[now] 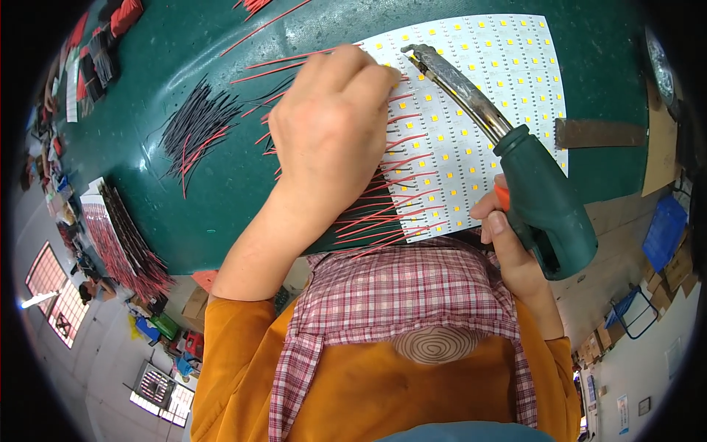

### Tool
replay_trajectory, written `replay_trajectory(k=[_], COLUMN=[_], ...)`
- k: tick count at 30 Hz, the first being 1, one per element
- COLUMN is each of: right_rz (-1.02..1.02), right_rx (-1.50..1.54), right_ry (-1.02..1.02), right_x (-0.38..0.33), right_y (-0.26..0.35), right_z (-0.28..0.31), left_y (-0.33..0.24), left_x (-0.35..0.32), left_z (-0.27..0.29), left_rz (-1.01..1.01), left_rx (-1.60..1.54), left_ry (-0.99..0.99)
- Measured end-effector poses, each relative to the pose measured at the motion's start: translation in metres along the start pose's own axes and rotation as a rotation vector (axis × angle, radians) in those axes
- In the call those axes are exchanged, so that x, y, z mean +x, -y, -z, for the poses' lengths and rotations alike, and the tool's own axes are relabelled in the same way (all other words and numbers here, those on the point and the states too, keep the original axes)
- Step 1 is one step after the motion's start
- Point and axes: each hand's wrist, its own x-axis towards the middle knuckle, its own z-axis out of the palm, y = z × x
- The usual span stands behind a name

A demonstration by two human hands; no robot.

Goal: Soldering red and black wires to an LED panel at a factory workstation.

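Observation:
A white LED board (471, 103) with rows of small yellow chips lies on the green table. Red and black wires (398, 199) run from its left edge. At the upper part of that edge my left hand (328, 110) is closed in a pinch on a thin wire; the fingers hide most of it. My right hand (508, 236) is wrapped round the handle of a green soldering gun (549, 199). Its dark, crusted tip (418, 51) hovers at or just over the board, near my left fingertips; contact cannot be made out.
Loose black wires (197, 121) with a few red ones lie left of my hand. A wired strip bundle (121, 236) sits at the table's left edge. Right of the board is a flat brown metal bar (600, 134). More red wires (254, 6) lie at the far edge.

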Motion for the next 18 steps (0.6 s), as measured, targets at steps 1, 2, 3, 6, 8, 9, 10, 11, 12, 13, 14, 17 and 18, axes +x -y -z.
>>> replay_trajectory(k=[1,2,3,6,8,9,10,11,12,13,14,17,18], right_rz=[-0.01,-0.012,-0.059,-0.092,-0.08,-0.085,-0.09,-0.091,-0.117,-0.144,-0.145,-0.191,-0.205], right_rx=[0.008,0.007,0.019,-0.004,-0.037,-0.058,-0.078,-0.078,-0.067,-0.056,-0.055,-0.075,-0.081], right_ry=[-0.019,-0.015,-0.023,-0.015,0.002,0.022,0.043,0.041,0.017,-0.007,-0.006,0.0,0.002], right_x=[0.001,0.001,0.001,0.0,-0.003,-0.006,-0.008,-0.009,-0.011,-0.012,-0.012,-0.011,-0.011], right_y=[0.0,0.002,0.005,0.004,0.003,0.002,0.002,0.002,0.003,0.004,0.004,0.008,0.009], right_z=[-0.001,0.0,0.0,0.002,0.006,0.008,0.01,0.009,0.008,0.008,0.008,0.009,0.01], left_y=[0.003,0.006,0.008,0.006,0.005,0.005,0.005,0.005,0.005,0.004,0.003,0.002,0.003], left_x=[0.002,0.004,0.005,0.005,0.002,-0.002,-0.006,-0.006,-0.007,-0.007,-0.007,-0.007,-0.007], left_z=[0.0,0.0,0.001,0.0,-0.001,-0.002,-0.003,-0.004,-0.005,-0.006,-0.006,-0.005,-0.005], left_rz=[0.002,0.014,0.026,0.022,-0.008,-0.035,-0.062,-0.063,-0.101,-0.138,-0.137,-0.157,-0.159], left_rx=[0.002,0.029,0.056,0.06,0.052,0.027,0.003,0.002,0.051,0.1,0.1,0.164,0.17], left_ry=[0.001,-0.027,-0.054,-0.033,-0.04,-0.056,-0.073,-0.073,-0.058,-0.044,-0.043,0.0,0.003])
